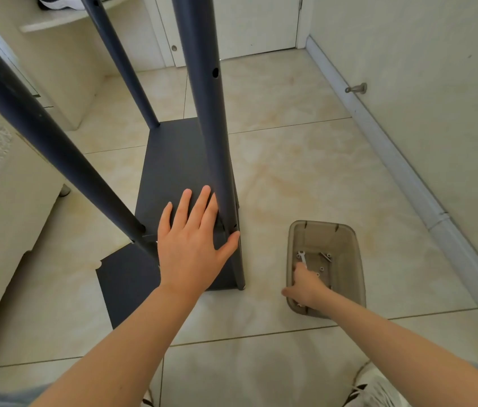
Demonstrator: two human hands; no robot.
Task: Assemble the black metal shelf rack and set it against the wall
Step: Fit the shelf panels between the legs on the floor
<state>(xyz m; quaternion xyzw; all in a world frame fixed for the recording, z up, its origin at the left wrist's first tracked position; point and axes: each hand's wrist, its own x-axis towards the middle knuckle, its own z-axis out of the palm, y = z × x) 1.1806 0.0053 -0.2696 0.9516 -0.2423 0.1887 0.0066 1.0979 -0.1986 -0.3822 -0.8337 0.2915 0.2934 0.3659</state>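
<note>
Black metal shelf rack (173,160): only your flat, spread left hand (190,248) steadies it. Right hand (305,284) in grey translucent plastic bin (359,259), grip unclear; leaning away could tip it.

Matt metal on glossy tile (305,171)
Under my left hand (190,245) the shelf (170,171) looks matt; post (214,127) smooth metal, bin (352,259) smoky plastic.

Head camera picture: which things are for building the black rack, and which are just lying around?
For the job: black shelf panel, upright poles, loose panel on the floor, plastic bin, wrench and screws in it, left hand pressing the panel, right hand reaching into the bin.
Just lying about: shoe on the white ledge, doorstop on the wall.
</note>
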